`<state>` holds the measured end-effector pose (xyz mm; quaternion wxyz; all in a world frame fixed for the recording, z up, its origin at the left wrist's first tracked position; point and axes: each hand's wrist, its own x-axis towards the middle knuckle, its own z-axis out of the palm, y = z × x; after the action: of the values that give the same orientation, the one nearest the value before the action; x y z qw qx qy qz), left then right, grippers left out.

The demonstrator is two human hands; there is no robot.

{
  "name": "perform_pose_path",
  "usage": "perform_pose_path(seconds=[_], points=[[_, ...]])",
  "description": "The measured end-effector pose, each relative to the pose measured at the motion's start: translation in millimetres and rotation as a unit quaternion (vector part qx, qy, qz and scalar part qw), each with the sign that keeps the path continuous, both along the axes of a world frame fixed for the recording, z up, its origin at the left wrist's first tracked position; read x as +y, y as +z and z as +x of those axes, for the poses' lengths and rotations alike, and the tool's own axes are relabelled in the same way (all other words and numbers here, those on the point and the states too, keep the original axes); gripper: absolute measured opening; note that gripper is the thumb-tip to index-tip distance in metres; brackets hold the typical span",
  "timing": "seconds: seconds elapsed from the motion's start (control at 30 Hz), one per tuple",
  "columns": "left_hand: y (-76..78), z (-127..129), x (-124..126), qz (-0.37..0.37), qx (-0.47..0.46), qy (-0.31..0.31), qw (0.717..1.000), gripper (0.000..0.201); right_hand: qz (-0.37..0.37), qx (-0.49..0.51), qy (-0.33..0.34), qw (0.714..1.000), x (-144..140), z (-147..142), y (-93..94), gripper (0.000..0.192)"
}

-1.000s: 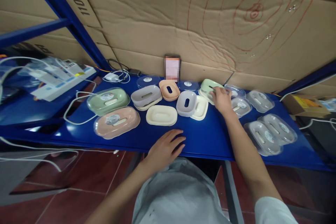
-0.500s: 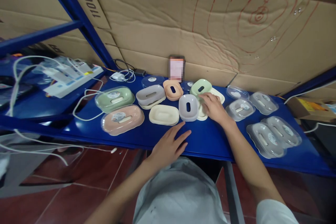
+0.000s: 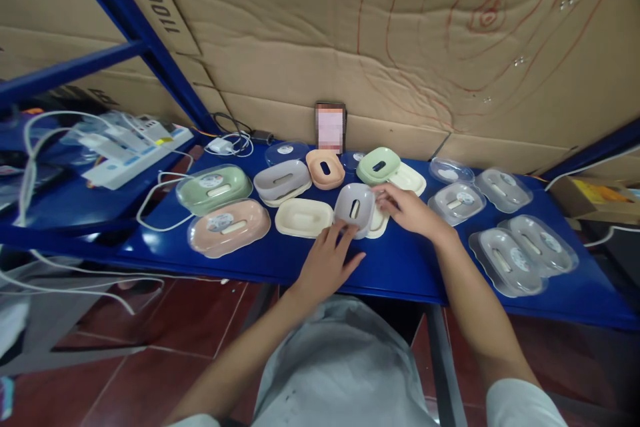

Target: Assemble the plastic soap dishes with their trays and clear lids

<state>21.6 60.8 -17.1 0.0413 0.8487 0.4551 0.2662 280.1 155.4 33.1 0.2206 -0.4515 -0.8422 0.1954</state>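
A grey-lilac slotted soap dish (image 3: pixel 356 203) sits tilted over a cream base tray (image 3: pixel 379 221) in the middle of the blue table. My left hand (image 3: pixel 327 257) grips its near rim, thumb apart. At its right rim, the bent fingers of my right hand (image 3: pixel 407 210) hold the edge. Left of it lies another cream tray (image 3: pixel 304 218). Behind are an orange slotted dish (image 3: pixel 325 177) and a green slotted dish (image 3: pixel 367 172), the green one partly on a cream tray (image 3: pixel 407 179). A second grey-lilac dish (image 3: pixel 283 181) rests on a cream base farther left.
Green (image 3: pixel 215 190) and pink (image 3: pixel 230 230) soap dishes with clear lids stand at left. Several grey lidded ones (image 3: pixel 513 260) are at right. Loose clear lids (image 3: pixel 453 171) lie behind. A phone-like screen (image 3: pixel 331 128) leans on the cardboard. A power strip (image 3: pixel 140 153) with cables is far left.
My left hand has moved forward onto the grey-lilac dish's near rim. My right hand has come from beside the green dish to the grey-lilac one's right rim, and that dish now tilts.
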Motion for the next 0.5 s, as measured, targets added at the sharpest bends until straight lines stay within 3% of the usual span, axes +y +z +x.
perform_pose_path(seconds=[0.13, 0.3, 0.5], points=[[0.9, -1.3, -0.4, 0.001, -0.008, -0.012, 1.0, 0.045, 0.025, -0.034, -0.067, 0.997, 0.9, 4.1, -0.8, 0.05], [2.1, -0.3, 0.1, -0.002, 0.006, -0.043, 0.999, 0.056, 0.01, -0.031, -0.085, 0.996, 6.4, 9.9, -2.9, 0.048], [2.1, -1.6, -0.5, 0.007, 0.019, -0.044, 0.999, 0.052, -0.028, -0.044, -0.107, 0.993, 6.8, 4.2, 0.8, 0.049]])
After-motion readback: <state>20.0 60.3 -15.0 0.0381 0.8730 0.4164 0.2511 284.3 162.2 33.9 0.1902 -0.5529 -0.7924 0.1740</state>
